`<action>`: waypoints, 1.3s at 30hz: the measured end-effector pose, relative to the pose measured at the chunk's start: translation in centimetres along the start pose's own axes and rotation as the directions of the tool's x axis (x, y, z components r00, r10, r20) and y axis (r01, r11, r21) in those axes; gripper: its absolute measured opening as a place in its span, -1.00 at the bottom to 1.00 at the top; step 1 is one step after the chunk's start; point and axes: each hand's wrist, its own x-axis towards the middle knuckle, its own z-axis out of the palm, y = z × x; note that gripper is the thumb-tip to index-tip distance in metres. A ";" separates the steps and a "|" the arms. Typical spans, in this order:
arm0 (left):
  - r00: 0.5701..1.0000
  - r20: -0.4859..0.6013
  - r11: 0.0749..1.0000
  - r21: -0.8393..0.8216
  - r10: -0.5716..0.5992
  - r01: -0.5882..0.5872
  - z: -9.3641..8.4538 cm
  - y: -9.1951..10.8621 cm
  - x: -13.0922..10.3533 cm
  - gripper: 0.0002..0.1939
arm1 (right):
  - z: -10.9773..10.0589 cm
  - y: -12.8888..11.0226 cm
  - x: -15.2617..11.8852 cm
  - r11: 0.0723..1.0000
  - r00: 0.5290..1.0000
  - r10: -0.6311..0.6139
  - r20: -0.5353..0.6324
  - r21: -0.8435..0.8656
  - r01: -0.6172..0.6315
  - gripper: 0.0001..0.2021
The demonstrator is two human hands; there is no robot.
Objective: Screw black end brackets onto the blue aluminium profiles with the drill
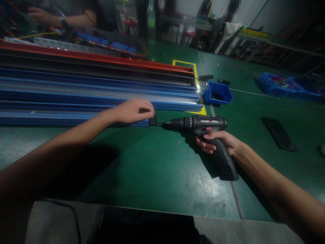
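Observation:
My right hand [215, 140] is wrapped round the grip of a black cordless drill [205, 122], its bit pointing left. The bit's tip meets a small black end cap [152, 120] at the end of the nearest blue metal profile [122, 122]. My left hand [135, 111] lies over that profile's end, with thumb and fingers closed at the end cap. Whether the fingers pinch the cap or the profile is partly hidden.
More long blue, black and orange profiles [101, 56] lie side by side behind. A blue bin [218, 94] with small dark parts stands beyond their ends. A black flat piece [279, 134] lies at right on the green table [157, 173]. Another person's arm [81, 20] shows at back left.

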 end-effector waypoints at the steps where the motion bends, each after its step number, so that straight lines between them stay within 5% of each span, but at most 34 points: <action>1: 1.000 0.001 1.000 0.000 -0.002 0.002 0.0 0.0 0.0 -0.65 | 0.0 0.0 0.0 1.000 1.000 0.000 0.001 0.000 0.000 -0.81; 39: 1.000 -0.012 1.000 0.003 -0.023 0.023 -0.1 0.0 0.0 -0.63 | 0.0 0.0 0.1 1.000 1.000 -0.002 -0.009 0.004 0.002 -0.79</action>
